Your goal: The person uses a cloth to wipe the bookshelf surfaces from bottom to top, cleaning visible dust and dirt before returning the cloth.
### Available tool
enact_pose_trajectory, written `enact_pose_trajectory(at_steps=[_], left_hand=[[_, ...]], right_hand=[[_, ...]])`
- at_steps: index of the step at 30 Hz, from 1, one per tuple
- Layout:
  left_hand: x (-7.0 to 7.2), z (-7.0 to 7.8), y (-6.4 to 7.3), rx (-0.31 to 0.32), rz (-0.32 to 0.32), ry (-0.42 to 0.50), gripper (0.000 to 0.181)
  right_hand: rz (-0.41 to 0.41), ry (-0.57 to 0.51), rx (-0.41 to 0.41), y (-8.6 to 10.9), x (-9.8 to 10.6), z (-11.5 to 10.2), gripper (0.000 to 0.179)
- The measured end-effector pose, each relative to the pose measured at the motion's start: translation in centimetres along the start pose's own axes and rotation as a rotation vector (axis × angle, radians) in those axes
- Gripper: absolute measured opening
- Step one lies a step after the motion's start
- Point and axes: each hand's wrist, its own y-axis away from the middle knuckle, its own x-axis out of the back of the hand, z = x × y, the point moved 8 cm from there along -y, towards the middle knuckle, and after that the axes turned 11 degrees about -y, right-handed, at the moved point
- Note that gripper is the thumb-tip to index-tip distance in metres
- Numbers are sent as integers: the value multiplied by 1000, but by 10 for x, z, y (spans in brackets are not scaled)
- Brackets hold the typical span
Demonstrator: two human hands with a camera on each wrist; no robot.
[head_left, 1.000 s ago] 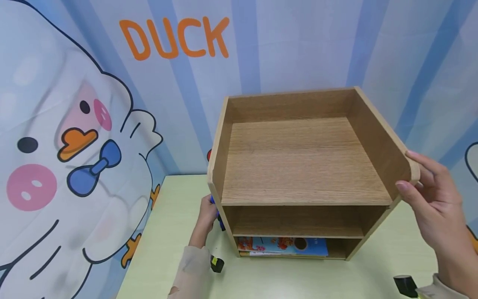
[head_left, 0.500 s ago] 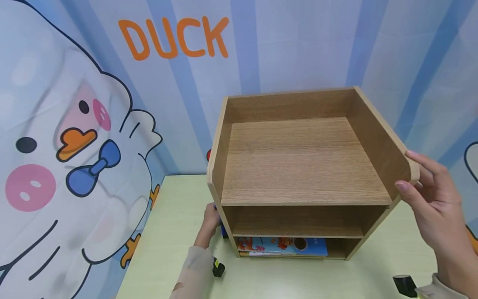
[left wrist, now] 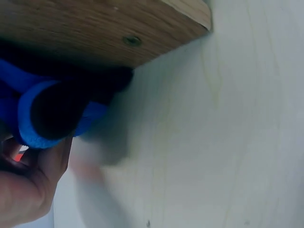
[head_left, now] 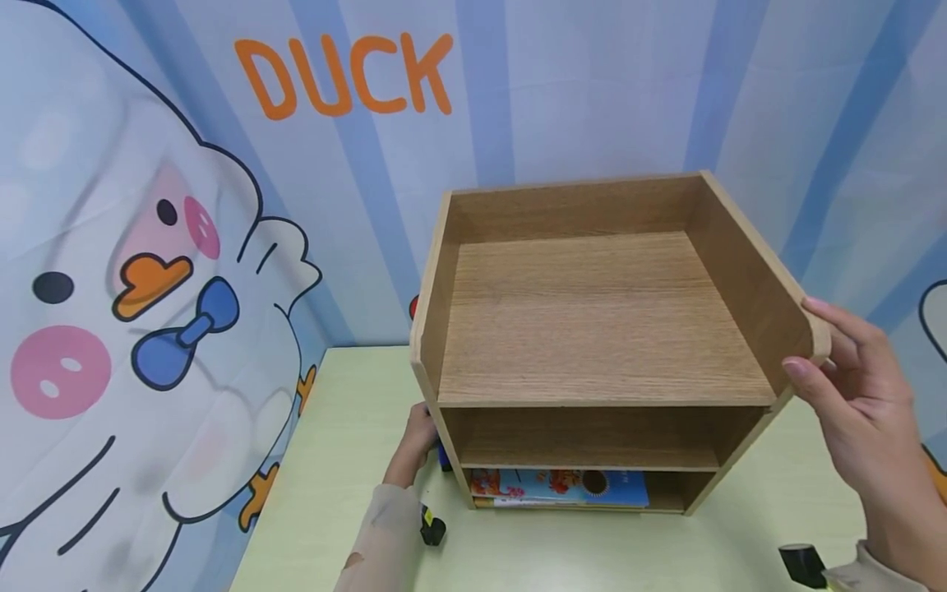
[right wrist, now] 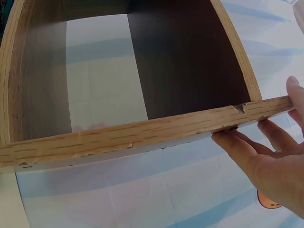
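Observation:
A small wooden shelf unit (head_left: 592,316) stands on the table, its top tray bare. The right hand (head_left: 861,403) holds the front corner of its right side panel, thumb inside and fingers outside; the right wrist view shows the fingers (right wrist: 237,147) against the panel's outer face. Low beside the left panel, the left hand (head_left: 418,432) grips a blue and black soft-looking thing (left wrist: 40,116), whose kind I cannot tell. It lies close against the wood in the left wrist view; from the head, the shelf hides most of it.
Blue picture books (head_left: 558,487) lie flat in the lowest compartment. A pale green table (head_left: 355,427) carries the unit. Behind it hangs a blue striped backdrop (head_left: 577,90) with a duck drawing. Something red (head_left: 413,307) peeks out behind the unit's left edge.
Over the last second the left hand has shifted slightly toward the front and right, closer in behind the left panel, with less of the blue thing showing. The right hand and shelf stay still.

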Motion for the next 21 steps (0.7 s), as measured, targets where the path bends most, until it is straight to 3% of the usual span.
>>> enact_pose_trajectory(at_steps=[8,15,21], left_hand=[[-5,-1,0,129,-68,54,36],[-5,-3,0,160,-101,97,40],[-1,0,-2,143,-95,105,40]], right_hand=[[12,56,-24,1,0,0,64],[10,55,-13,1,0,-1,64],[1,34,2,0,-1,-2,64]])
